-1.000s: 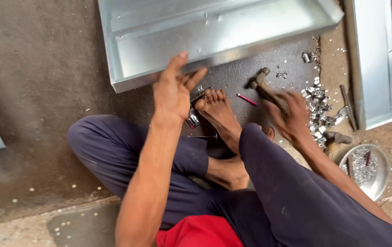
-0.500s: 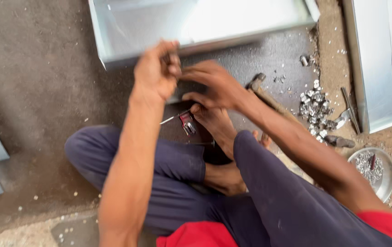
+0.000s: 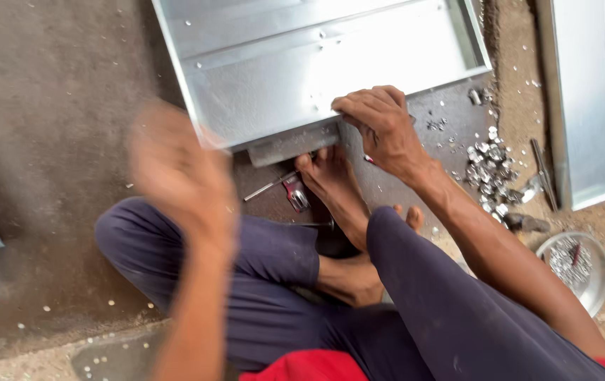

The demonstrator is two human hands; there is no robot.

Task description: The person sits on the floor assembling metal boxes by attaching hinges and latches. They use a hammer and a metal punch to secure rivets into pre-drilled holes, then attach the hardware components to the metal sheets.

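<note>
A shallow sheet-metal tray [image 3: 281, 77] lies on the ground in front of me. My right hand [image 3: 381, 125] has its fingers curled over the tray's near edge, by a grey metal block [image 3: 294, 146] that sits under that edge. My left hand [image 3: 175, 173] is raised to the left of the tray and is blurred by motion, so its fingers are not readable and nothing shows in it. My bare foot [image 3: 334, 187] rests just below the block, beside a small red-handled tool [image 3: 296, 195] and a thin metal rod [image 3: 267, 187].
A heap of small shiny metal scraps [image 3: 489, 173] lies to the right of my right hand, with a slim tool [image 3: 543, 173] beside it. A round metal dish [image 3: 579, 268] with bits stands at the lower right. Another sheet-metal piece [image 3: 591, 99] lies at the right edge.
My right hand went from the hammer at the right to the tray's near edge. My left hand left the tray edge and swung away to the left.
</note>
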